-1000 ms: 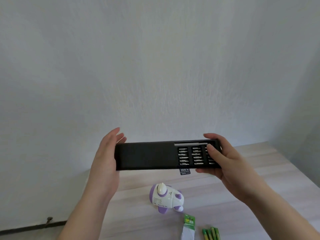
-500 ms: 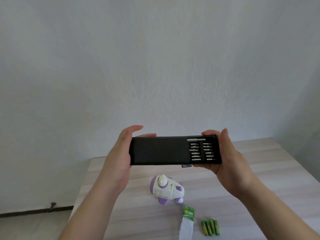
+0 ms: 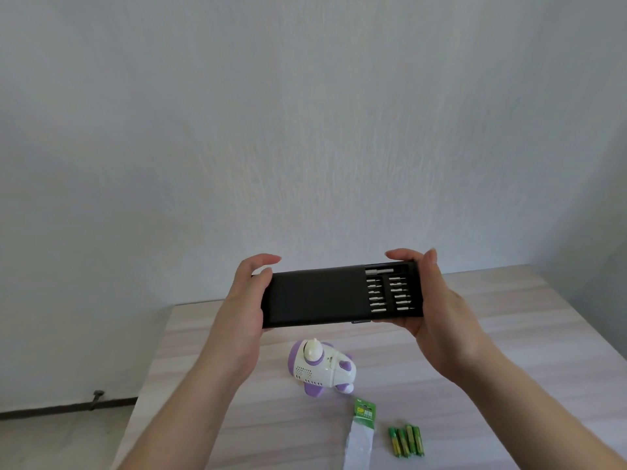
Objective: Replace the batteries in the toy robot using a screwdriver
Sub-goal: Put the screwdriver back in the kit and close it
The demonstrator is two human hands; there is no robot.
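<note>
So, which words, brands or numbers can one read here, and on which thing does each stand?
"GP" on the green battery card; the smaller print below it is blurred.
Small tag under the black screwdriver bit case: print too small to read.
Green batteries: markings too small to read.
Toy robot: no readable text.

— Where was the screwdriver kit case [image 3: 319,296]?

— Above the table [image 3: 529,334], between the left hand [image 3: 247,300] at its left end and the right hand [image 3: 437,300] at its right end. The bit tray [image 3: 390,293] stuck out on the right.

— And below it?

— The toy robot [image 3: 322,368] lay on the table. Nearer the person and to the right lay a battery pack wrapper [image 3: 363,432], with four loose batteries [image 3: 406,440] just right of it.
</note>
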